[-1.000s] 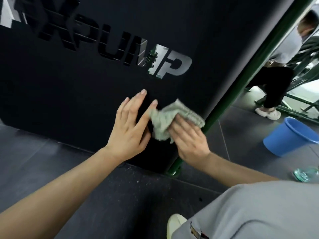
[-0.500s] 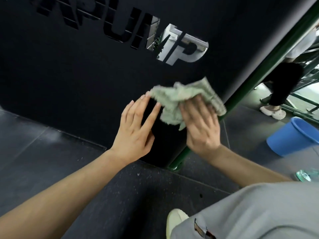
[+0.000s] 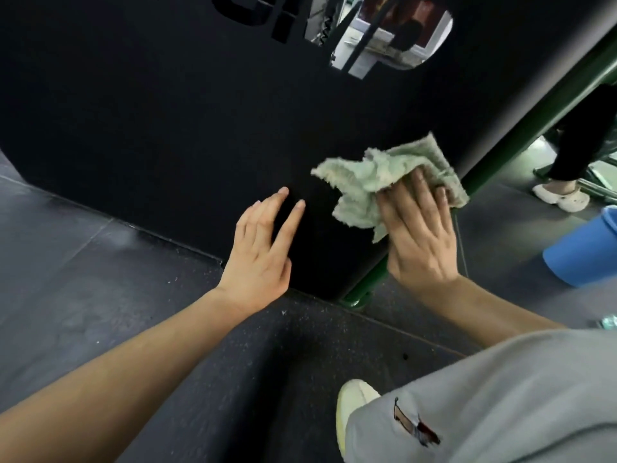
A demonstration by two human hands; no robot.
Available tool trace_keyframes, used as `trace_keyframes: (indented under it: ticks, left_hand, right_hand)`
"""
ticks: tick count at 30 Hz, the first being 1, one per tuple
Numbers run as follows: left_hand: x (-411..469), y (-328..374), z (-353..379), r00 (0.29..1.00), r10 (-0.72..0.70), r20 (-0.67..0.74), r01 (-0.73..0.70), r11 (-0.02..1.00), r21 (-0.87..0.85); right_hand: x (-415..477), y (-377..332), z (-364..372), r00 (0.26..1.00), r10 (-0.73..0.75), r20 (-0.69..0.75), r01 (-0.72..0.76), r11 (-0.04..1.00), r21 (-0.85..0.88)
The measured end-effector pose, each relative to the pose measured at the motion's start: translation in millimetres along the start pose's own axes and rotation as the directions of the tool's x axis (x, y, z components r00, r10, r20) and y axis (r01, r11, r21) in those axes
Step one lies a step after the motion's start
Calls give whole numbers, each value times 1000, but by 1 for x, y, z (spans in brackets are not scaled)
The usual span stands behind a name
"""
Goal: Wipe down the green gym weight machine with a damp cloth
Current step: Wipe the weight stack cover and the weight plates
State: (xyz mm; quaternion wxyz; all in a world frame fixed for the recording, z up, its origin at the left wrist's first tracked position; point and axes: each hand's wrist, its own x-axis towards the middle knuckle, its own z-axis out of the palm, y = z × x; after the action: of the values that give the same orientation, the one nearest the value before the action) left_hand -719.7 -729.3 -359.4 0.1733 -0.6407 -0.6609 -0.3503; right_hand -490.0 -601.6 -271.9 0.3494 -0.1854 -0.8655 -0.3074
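The cloth (image 3: pixel 380 177), at two o'clock from the flat, empty left hand (image 3: pixel 263 248), looks soft and light. The right hand (image 3: pixel 419 235) presses it with straight fingers on the black panel (image 3: pixel 167 135); its bunched middle seems the best hold.

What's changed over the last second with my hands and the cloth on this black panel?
The right hand has carried the cloth up and rightward along the black panel, toward the green post. The left hand stays flat on the panel, now apart from the cloth. The blue bucket has not moved.
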Motion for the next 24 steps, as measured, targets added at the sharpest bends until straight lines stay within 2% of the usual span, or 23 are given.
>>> trace_keyframes:
  ticks: [2,3,4,7,8,10,12,14,17,19,20,22,24]
  left_hand:
    - [-8,-5,4,999,-31,25,32,998,-46]
    - [-11,-7,5,998,-45,50,48,997,-64]
    - [-13,-8,6,996,-53,77,59,996,-72]
    - [-13,-8,10,984,-71,164,81,995,-59]
    - [-12,-7,11,981,-79,179,90,994,-54]
    - [-12,-5,11,978,-93,189,104,993,-49]
    - [-12,-4,11,977,-95,189,107,993,-54]
    - [-11,-5,9,979,-98,178,110,992,-60]
    - [-5,-8,6,981,-121,152,131,990,-56]
    - [0,-8,2,981,-146,125,155,986,-67]
    - [2,-9,0,982,-155,110,163,984,-70]
    - [3,-11,-2,983,-165,85,171,983,-67]
    - [2,-15,-4,983,-171,70,176,982,-65]
  right_hand:
    - [-21,-13,18,997,-43,57,43,999,2]
    - [-42,-23,33,983,-121,139,122,992,2]
    - [-66,-35,47,943,-224,248,233,972,-8]
    - [-129,-59,77,717,-457,526,521,853,31]
    - [-137,-63,78,664,-486,568,569,821,39]
    - [-134,-63,72,618,-521,588,611,790,58]
    - [-121,-54,63,627,-557,545,620,780,84]
    - [-100,-44,51,700,-524,485,582,813,39]
    - [-61,-36,37,870,-330,366,354,935,3]
    - [-45,-38,35,939,-206,274,215,977,-4]
    - [-44,-42,38,948,-183,260,192,981,-8]
    - [-58,-54,52,919,-237,314,256,967,-18]
    - [-84,-70,73,822,-359,442,402,916,-4]
